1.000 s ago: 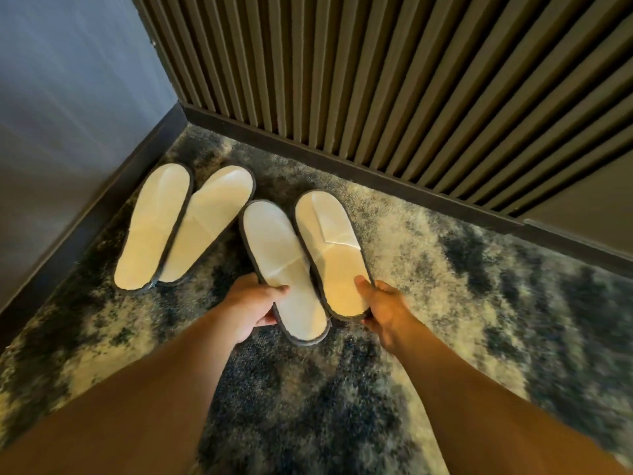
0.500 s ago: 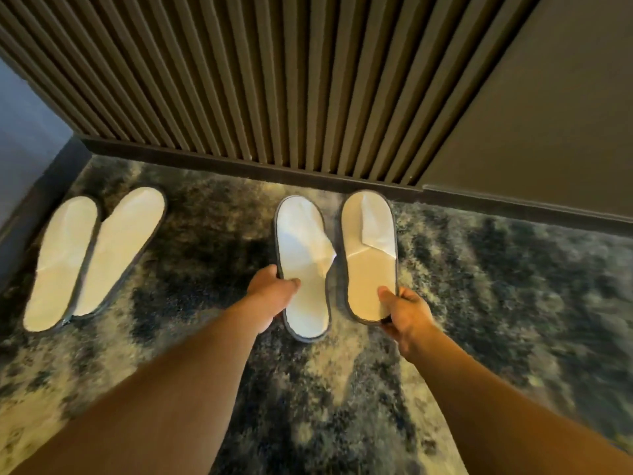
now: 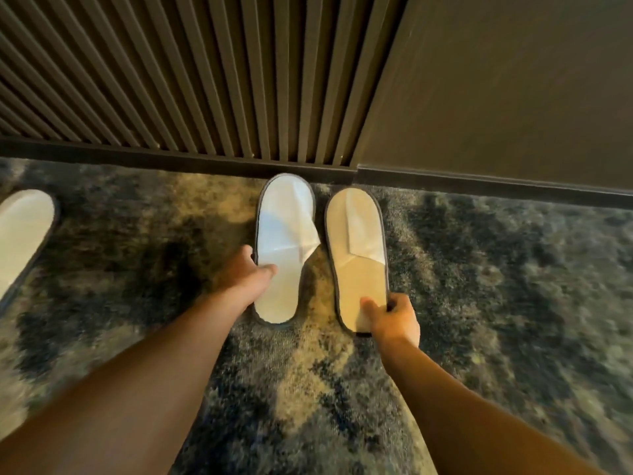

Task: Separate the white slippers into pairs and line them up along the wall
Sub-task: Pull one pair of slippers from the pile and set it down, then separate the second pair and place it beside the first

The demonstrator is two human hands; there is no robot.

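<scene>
Two white slippers with grey edging lie side by side on the carpet, toes close to the wall's dark baseboard (image 3: 205, 159). My left hand (image 3: 245, 274) grips the left slipper (image 3: 282, 241) at its left edge, thumb on top. My right hand (image 3: 390, 318) pinches the heel of the right slipper (image 3: 356, 255), which lies slightly lower than the other. Another white slipper (image 3: 22, 234) shows at the far left edge, partly cut off by the frame.
A ribbed dark wood wall (image 3: 171, 80) runs along the back, with a plain brown panel (image 3: 496, 90) to its right. The floor is a mottled dark blue and beige shag carpet (image 3: 496, 286).
Both hands have slid the held pair to the right and closer to the wall. The view has swung right, so the first pair has nearly left the frame.
</scene>
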